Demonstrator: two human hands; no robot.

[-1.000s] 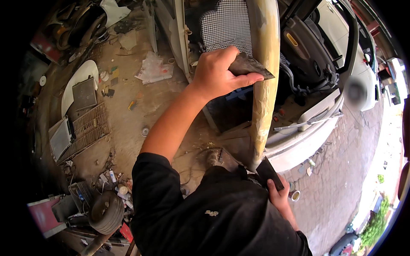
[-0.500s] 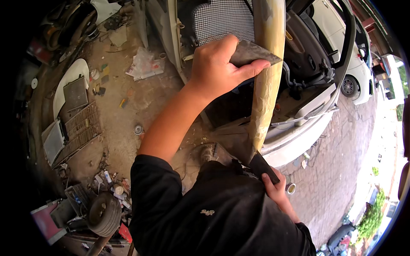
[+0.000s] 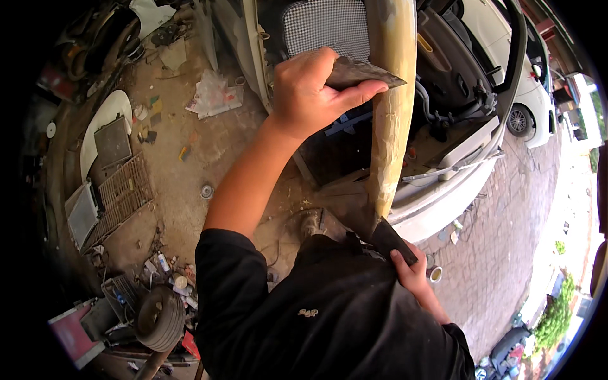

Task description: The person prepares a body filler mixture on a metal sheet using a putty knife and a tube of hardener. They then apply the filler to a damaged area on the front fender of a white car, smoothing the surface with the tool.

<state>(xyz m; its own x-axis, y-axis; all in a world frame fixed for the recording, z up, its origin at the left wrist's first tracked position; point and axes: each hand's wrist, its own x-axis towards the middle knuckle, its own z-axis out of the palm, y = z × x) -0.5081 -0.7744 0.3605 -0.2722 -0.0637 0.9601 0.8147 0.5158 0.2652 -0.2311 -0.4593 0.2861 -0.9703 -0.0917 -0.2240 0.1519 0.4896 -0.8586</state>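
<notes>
My left hand (image 3: 305, 88) is closed on a dark grey flat spreader (image 3: 360, 73), held across the upper part of a car pillar (image 3: 389, 145) coated in patchy yellowish filler; the spreader's pointed corner is over the filler. My right hand (image 3: 410, 271) grips a dark rectangular blade (image 3: 392, 240) down by the pillar's lower end, to the right of my black shirt. Behind the pillar is the car's open interior, with a checked seat (image 3: 326, 25) and a dark inner door panel (image 3: 446, 69).
A white car body sill (image 3: 430, 212) borders the paving on the right, with a white car (image 3: 532, 120) parked beyond. A wire rack (image 3: 126, 196), white panels, a tyre (image 3: 158, 316) and scattered cans litter the floor to the left. An open can (image 3: 434, 274) stands beside my right hand.
My left hand with the spreader has moved up along the pillar and a little left. My right hand and its blade have risen slightly. The view has shifted a little.
</notes>
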